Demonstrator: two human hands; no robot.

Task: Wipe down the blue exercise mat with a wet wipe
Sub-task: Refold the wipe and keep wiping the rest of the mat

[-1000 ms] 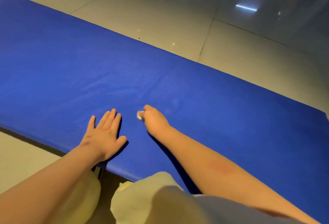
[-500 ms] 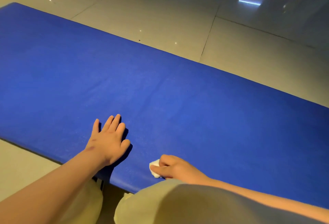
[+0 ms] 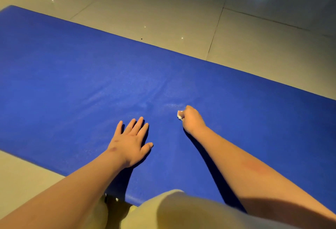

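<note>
A glossy pale tiled floor (image 3: 154, 15) carries the long blue padded exercise mat (image 3: 72, 83). Nearest, pale-trousered knees (image 3: 181, 210) sit at its front edge. The left hand (image 3: 131, 143) lies flat on the mat, fingers (image 3: 135, 125) straight and spread, holding nothing, probably to brace the body. Farther out, the right hand (image 3: 192, 119) curls round a small white wet wipe (image 3: 180, 115), pressing it to the mat's middle for wiping.
</note>
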